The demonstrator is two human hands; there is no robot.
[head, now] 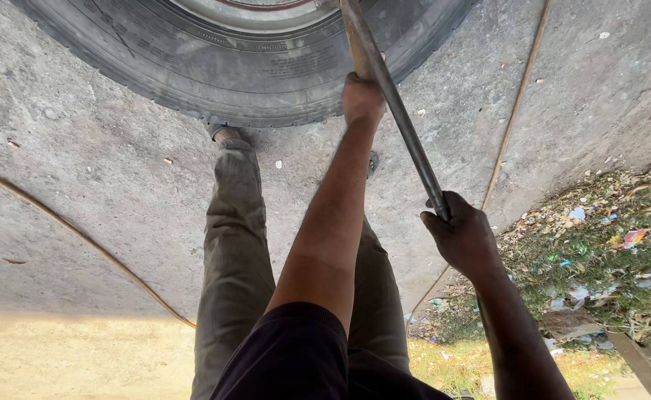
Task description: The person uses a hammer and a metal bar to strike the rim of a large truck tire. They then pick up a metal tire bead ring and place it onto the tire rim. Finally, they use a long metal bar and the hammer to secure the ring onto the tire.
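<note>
A large black tyre lies flat on the concrete floor at the top of the view. A long metal bar slants from the tyre's inner rim down to the right. My left hand grips the bar near the tyre's sidewall. Lower down, my right hand is closed around the bar's near end. My left foot presses against the tyre's tread edge, and my legs in olive trousers stand between the hands and the tyre.
A thin cable crosses the concrete at the right. Beyond the slab's edge, at the lower right, lies a patch of dry grass strewn with litter. Another thin line curves across the floor at the left.
</note>
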